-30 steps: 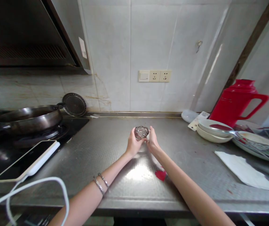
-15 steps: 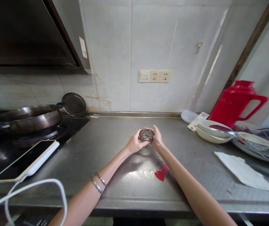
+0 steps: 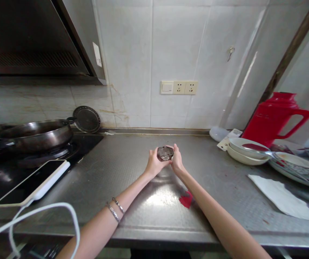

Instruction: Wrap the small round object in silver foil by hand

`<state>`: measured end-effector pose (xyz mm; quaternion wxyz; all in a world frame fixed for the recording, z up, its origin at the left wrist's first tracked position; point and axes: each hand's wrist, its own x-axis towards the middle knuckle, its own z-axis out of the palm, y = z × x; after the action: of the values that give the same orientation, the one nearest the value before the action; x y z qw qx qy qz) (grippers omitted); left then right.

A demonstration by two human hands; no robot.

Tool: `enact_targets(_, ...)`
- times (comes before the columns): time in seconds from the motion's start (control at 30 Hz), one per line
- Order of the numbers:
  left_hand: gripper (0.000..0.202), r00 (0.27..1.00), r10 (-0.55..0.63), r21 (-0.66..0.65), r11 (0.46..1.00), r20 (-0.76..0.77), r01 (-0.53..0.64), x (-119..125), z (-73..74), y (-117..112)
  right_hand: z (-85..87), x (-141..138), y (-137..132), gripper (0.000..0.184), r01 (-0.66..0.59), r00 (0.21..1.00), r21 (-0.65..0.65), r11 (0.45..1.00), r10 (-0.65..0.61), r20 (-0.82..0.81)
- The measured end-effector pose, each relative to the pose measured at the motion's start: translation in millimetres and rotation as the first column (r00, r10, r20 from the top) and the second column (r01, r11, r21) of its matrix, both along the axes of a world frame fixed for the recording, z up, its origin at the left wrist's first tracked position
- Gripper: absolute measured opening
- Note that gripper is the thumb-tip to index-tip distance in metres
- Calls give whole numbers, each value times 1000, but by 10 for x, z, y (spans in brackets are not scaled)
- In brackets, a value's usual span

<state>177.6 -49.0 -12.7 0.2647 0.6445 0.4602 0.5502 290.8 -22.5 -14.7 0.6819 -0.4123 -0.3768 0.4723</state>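
A small clear faceted glass object [image 3: 165, 153], like a little cup or dish, is held above the steel counter [image 3: 133, 180] between both hands. My left hand [image 3: 153, 164] curls round its left side with thumb and fingers closed on it. My right hand [image 3: 176, 160] grips its right side the same way. Two thin bracelets [image 3: 115, 209] sit on my left wrist. A small red scrap [image 3: 186, 199] lies on the counter just under my right forearm.
A dark wok [image 3: 35, 135] sits on the stove at left, with a round lid [image 3: 86, 119] behind it. A phone [image 3: 32, 182] with a white cable [image 3: 43, 212] lies at front left. Stacked plates [image 3: 247, 151], a red jug [image 3: 274, 117] and a white paper [image 3: 281, 196] are at right.
Both hands shifted the glass object slightly right, then back left, turning it a little. The grip stays the same.
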Motion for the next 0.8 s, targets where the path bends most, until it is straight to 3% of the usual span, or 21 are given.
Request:
enact_targets(0.07, 75, 997, -81, -21, 996, 16, 82, 6, 9, -25, 21, 24, -10, 48, -15, 1000, 6, 1000, 15, 9)
enact_targets(0.13, 68, 970, -231, -75, 969, 72, 236, 11, 44, -67, 39, 67, -12, 47, -50, 998, -23, 998, 49, -33)
enact_targets(0.2, 63, 909, -391, -143, 901, 142, 410, 14, 87, -102, 56, 120, -5, 48, -96, 991, -67, 993, 89, -96)
enact_targets(0.27, 62, 866, -466, -183, 849, 182, 496, 13, 114, -115, 69, 167, 7, 48, -127, 983, -96, 987, 113, -141)
enact_targets(0.33, 60, 879, -446, -193, 860, 171, 473, 11, 115, -104, 75, 192, 22, 50, -125, 984, -109, 986, 109, -143)
enact_targets(0.53, 55, 974, -217, -148, 963, 62, 224, 14, 63, -59, -9, 108, 68, 51, 16, 1000, -26, 1000, -16, -16)
enact_targets(0.67, 62, 992, -100, -125, 986, 70, 109, -7, 45, -15, -90, 31, 80, 51, 74, 996, 7, 997, -75, 40)
enact_targets(0.8, 64, 993, -83, -117, 989, 79, 92, -11, -12, 39, -89, 12, 55, 51, 104, 990, 26, 994, -106, 89)
